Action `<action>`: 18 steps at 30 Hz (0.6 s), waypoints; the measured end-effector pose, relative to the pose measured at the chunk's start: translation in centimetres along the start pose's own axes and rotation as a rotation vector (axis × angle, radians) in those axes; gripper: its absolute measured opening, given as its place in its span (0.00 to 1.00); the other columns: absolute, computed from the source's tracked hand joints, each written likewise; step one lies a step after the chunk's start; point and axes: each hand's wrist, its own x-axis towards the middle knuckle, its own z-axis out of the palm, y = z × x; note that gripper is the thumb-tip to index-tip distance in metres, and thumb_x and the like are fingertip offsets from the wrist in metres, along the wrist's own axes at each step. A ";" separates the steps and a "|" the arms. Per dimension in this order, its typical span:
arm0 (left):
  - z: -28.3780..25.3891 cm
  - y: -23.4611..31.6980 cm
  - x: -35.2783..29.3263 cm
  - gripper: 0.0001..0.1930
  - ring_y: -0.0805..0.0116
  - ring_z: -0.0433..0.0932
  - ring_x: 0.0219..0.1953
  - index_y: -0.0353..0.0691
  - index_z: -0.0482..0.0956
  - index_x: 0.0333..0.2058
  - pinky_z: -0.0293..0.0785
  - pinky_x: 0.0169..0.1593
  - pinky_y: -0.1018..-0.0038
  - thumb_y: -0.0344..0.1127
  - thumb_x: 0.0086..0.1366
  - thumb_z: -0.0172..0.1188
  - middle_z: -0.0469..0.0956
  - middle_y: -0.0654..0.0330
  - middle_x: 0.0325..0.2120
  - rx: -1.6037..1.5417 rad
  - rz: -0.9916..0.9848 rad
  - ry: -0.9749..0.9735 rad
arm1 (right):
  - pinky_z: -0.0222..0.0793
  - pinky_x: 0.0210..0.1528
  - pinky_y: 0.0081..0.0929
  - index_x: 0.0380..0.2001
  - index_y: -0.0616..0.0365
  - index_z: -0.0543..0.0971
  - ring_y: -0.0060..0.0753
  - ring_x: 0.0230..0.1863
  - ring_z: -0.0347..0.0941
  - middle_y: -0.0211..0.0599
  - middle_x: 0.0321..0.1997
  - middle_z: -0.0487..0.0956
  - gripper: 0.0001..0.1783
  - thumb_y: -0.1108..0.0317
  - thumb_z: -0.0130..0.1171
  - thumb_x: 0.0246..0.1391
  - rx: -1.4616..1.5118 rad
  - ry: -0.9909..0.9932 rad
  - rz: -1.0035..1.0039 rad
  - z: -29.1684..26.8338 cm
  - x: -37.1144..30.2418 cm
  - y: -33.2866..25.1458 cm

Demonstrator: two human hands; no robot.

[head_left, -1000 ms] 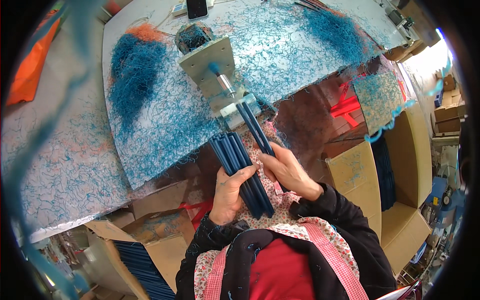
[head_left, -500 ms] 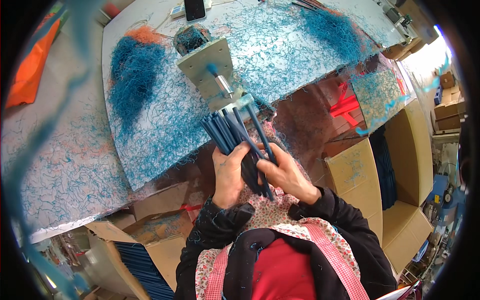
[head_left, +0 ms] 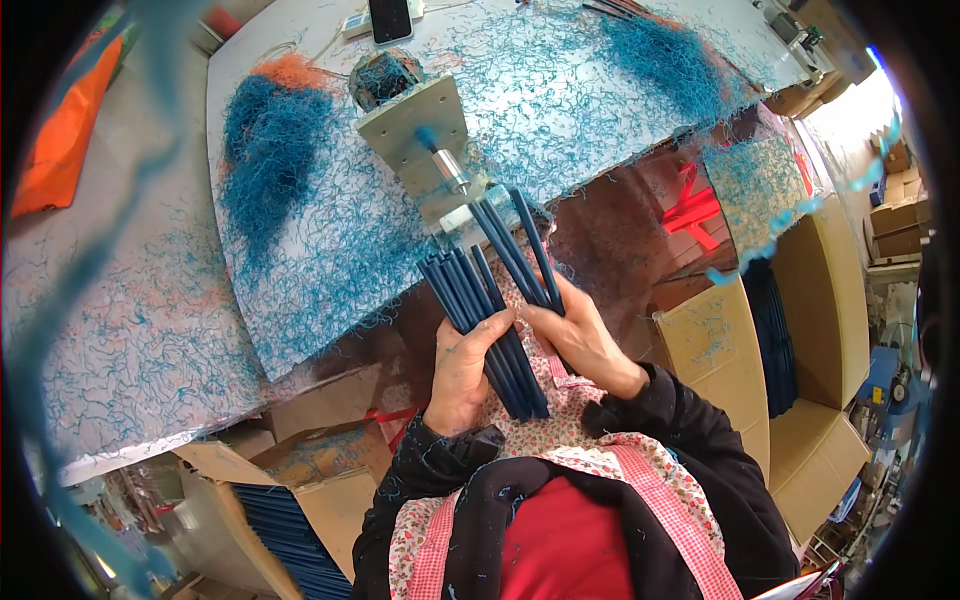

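My left hand (head_left: 460, 372) is wrapped round a bundle of slim dark blue rods (head_left: 468, 290), thumb across the top. A few more rods (head_left: 512, 252) are gripped in my right hand (head_left: 588, 345), fanned out to the right of the bundle. Their far ends reach up to the pale block at the front of a small machine (head_left: 412, 130). A shiny metal spindle (head_left: 450, 172) sticks out of the machine's square plate, just beyond those rod ends. The two hands are close together, thumbs nearly touching, above my flowered apron (head_left: 545, 440).
Blue shavings cover the white table (head_left: 350, 340), with heaps at left (head_left: 265, 150) and far right (head_left: 665, 70). A phone (head_left: 391, 20) lies at the back. Cardboard boxes with dark blue rods stand at lower left (head_left: 290, 530) and right (head_left: 780, 340). A red ribbon-like thing (head_left: 692, 208) is under the table edge.
My hands have drawn slightly apart. The rods in my right hand now stand closer to the spindle, separate from the bundle, which has shifted a little toward me in my left hand.
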 end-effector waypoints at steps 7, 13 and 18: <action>1.1 1.3 0.5 0.13 0.73 0.80 0.35 0.34 0.77 0.42 0.78 0.42 0.76 0.25 0.58 0.65 0.81 0.60 0.35 0.076 0.084 0.046 | 0.54 0.20 0.18 0.45 0.59 0.73 0.12 0.20 0.61 0.22 0.21 0.69 0.12 0.67 0.55 0.61 -0.029 0.029 -0.042 -0.1 1.6 0.7; 1.0 1.4 2.0 0.15 0.74 0.80 0.34 0.35 0.76 0.44 0.78 0.39 0.77 0.25 0.58 0.65 0.80 0.61 0.35 0.097 0.140 0.033 | 0.57 0.20 0.18 0.45 0.60 0.73 0.13 0.19 0.62 0.21 0.18 0.68 0.15 0.66 0.60 0.57 -0.040 -0.020 0.093 -1.0 1.1 0.6; 2.0 0.9 3.1 0.13 0.71 0.80 0.30 0.33 0.75 0.43 0.80 0.33 0.75 0.27 0.60 0.64 0.80 0.59 0.32 -0.028 0.180 -0.020 | 0.61 0.20 0.17 0.45 0.63 0.72 0.17 0.19 0.69 0.26 0.20 0.72 0.16 0.70 0.60 0.54 -0.004 0.020 0.099 0.1 -0.8 0.3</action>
